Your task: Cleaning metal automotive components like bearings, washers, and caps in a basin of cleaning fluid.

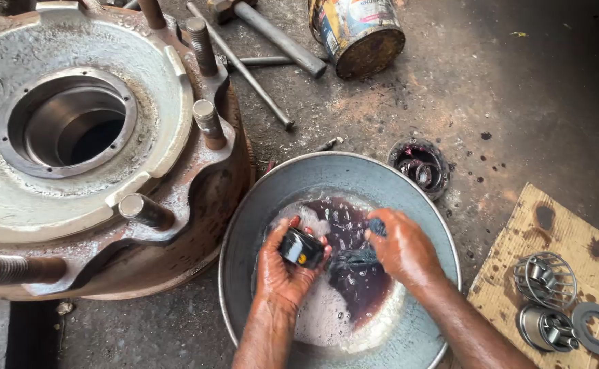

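Left hand (287,263) closed on small dark cylindrical part (301,247) above soapy liquid at centre of metal basin (244,205), long axis tilted, right hand (400,247) just beside gripping wet brush (361,258); beyond, wheel hub (74,137).

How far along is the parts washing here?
Looks done: a bearing cage, roller bearing and flat ring lie on the cardboard. In hand: the left hand holds a small dark part over the basin while the right hand scrubs with a brush. Likely left: the grimy seal beside the basin.
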